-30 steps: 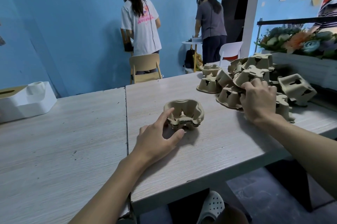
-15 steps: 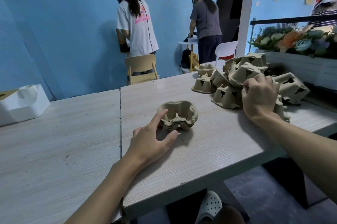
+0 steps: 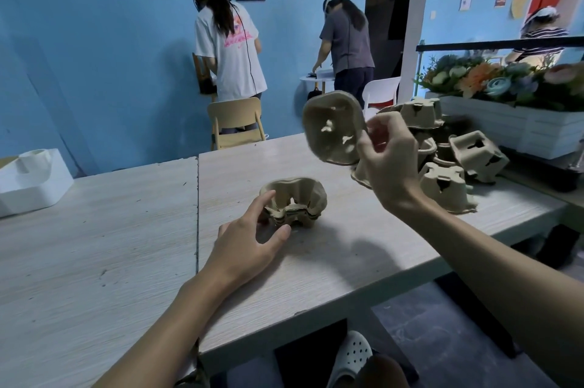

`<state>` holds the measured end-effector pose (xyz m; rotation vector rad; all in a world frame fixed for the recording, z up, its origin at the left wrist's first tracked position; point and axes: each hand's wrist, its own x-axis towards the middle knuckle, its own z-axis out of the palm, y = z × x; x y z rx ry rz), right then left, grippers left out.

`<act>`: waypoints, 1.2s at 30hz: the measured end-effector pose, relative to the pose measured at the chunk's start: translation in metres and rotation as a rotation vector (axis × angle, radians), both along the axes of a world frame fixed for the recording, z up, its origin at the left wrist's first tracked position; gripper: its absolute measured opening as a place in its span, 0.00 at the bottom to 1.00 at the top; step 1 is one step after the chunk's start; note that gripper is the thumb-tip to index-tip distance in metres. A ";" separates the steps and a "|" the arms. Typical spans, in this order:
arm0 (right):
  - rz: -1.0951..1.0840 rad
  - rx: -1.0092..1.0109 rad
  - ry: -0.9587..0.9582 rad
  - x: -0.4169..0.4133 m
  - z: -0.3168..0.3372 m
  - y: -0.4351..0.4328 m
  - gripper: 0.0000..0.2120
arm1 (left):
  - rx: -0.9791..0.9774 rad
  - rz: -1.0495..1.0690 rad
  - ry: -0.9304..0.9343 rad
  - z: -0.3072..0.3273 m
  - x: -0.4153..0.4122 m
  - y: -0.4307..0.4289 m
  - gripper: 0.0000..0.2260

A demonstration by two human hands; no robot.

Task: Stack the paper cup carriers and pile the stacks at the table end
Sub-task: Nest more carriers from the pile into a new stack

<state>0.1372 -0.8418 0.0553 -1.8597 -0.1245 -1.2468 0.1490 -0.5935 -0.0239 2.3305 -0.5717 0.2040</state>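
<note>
A small stack of brown paper cup carriers (image 3: 295, 202) sits open side up on the pale wooden table (image 3: 331, 261). My left hand (image 3: 249, 245) rests at its near left side, thumb and fingers touching its edge. My right hand (image 3: 387, 163) holds one carrier (image 3: 333, 128) in the air, tilted with its hollow side facing me, above and to the right of the stack. A loose heap of upside-down carriers (image 3: 442, 160) lies on the table's right end behind that hand.
A white planter box with flowers (image 3: 518, 122) stands right of the heap. A white container (image 3: 30, 179) sits at the table's far left. Two persons (image 3: 230, 49) stand with their backs turned by the blue wall, near a wooden chair (image 3: 237, 122).
My right hand has lifted one carrier out of the heap and turned it to face me. My left hand has stayed at the stack.
</note>
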 end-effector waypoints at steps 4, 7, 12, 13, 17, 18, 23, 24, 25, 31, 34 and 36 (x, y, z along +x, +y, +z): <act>0.138 0.072 0.094 -0.004 -0.001 0.016 0.08 | -0.016 0.016 0.017 0.000 0.000 0.000 0.36; 0.235 0.122 0.174 -0.004 -0.002 0.023 0.07 | -0.037 0.025 0.031 0.001 -0.001 -0.001 0.39; 0.294 0.258 0.386 0.000 -0.011 0.039 0.09 | -0.122 0.042 0.076 -0.002 0.005 0.001 0.45; 0.317 0.276 0.421 0.001 -0.014 0.041 0.09 | -0.140 0.035 0.078 -0.003 0.006 0.001 0.45; 0.299 0.243 0.491 0.002 -0.022 0.043 0.07 | -0.158 -0.001 0.059 0.001 0.002 -0.002 0.43; 0.294 0.209 0.502 0.002 -0.022 0.042 0.07 | -0.153 -0.007 0.053 0.002 0.001 -0.002 0.43; 0.278 -0.005 0.589 0.001 -0.029 0.039 0.06 | -0.095 -0.024 0.013 0.001 0.000 -0.001 0.33; 0.261 -0.033 0.596 0.001 -0.030 0.038 0.07 | -0.086 -0.027 0.001 0.000 0.001 -0.001 0.30; 0.242 -0.052 0.594 0.001 -0.031 0.036 0.08 | -0.086 -0.033 -0.012 0.000 0.002 -0.001 0.28; -0.043 -0.293 0.604 0.003 -0.045 0.003 0.12 | -0.124 -0.028 -0.048 0.001 0.001 0.001 0.21; -0.262 -0.415 0.593 -0.002 -0.049 -0.016 0.12 | -0.153 -0.033 -0.061 0.002 -0.001 0.001 0.15; -0.406 -0.458 0.570 -0.008 -0.048 -0.027 0.10 | -0.148 -0.036 -0.061 0.003 -0.003 0.001 0.14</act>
